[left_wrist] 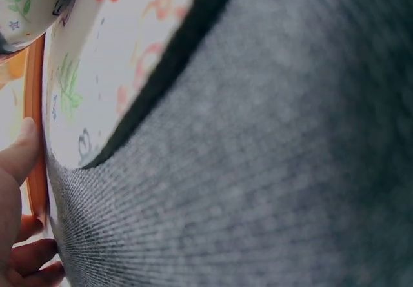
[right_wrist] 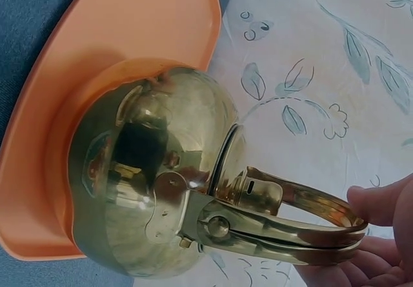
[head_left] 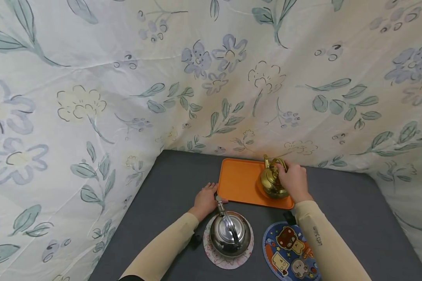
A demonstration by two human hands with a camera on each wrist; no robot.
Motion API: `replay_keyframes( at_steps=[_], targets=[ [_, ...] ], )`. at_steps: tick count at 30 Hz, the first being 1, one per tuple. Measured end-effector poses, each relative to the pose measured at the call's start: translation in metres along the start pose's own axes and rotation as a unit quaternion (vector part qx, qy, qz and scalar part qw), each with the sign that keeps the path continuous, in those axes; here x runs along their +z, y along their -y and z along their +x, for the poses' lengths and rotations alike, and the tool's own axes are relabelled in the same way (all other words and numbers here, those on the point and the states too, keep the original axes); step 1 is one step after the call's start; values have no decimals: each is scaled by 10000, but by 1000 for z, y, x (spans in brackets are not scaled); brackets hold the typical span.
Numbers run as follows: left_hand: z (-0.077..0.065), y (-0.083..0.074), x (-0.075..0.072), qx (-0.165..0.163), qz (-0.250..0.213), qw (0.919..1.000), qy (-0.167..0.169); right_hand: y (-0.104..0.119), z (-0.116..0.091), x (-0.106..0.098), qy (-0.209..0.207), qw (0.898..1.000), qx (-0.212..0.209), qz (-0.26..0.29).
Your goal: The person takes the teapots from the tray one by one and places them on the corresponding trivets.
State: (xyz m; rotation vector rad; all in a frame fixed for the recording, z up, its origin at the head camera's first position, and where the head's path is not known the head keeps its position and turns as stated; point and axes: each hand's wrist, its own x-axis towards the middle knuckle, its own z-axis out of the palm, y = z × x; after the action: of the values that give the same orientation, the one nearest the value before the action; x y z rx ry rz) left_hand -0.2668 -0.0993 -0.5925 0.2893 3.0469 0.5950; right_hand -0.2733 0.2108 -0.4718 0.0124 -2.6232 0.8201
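Note:
A shiny gold kettle point(head_left: 271, 184) is over the right part of an orange tray point(head_left: 240, 179), its spout toward the back. My right hand point(head_left: 296, 182) grips the kettle's raised handle; in the right wrist view the thumb and fingers curl round the gold handle point(right_wrist: 297, 235). At the tray's front left corner rests my left hand point(head_left: 205, 199), fingers extended. The left wrist view has its thumb point(left_wrist: 24, 146) against the tray's rim point(left_wrist: 37, 184). Just in front of that hand, a silver kettle point(head_left: 228, 239) stands on a round pink-and-white mat point(head_left: 222, 262).
A round blue mat with cartoon figures point(head_left: 281, 249) lies at the front right, partly under my right forearm. The dark grey table point(head_left: 183, 171) meets a flowered cloth point(head_left: 197, 97) at its back and sides. The silver kettle's spout points toward the tray.

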Motion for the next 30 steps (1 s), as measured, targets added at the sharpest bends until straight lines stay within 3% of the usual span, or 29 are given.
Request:
replay_keyframes(
  at_steps=[15,30],
  targets=[
    [-4,4,6,42,100,9998,-137,-2,-5,6,-286,9991,228,220],
    [6,0,7,-44,79,9999,-138,3,0,-7,-393,9985,264,258]
  ],
)
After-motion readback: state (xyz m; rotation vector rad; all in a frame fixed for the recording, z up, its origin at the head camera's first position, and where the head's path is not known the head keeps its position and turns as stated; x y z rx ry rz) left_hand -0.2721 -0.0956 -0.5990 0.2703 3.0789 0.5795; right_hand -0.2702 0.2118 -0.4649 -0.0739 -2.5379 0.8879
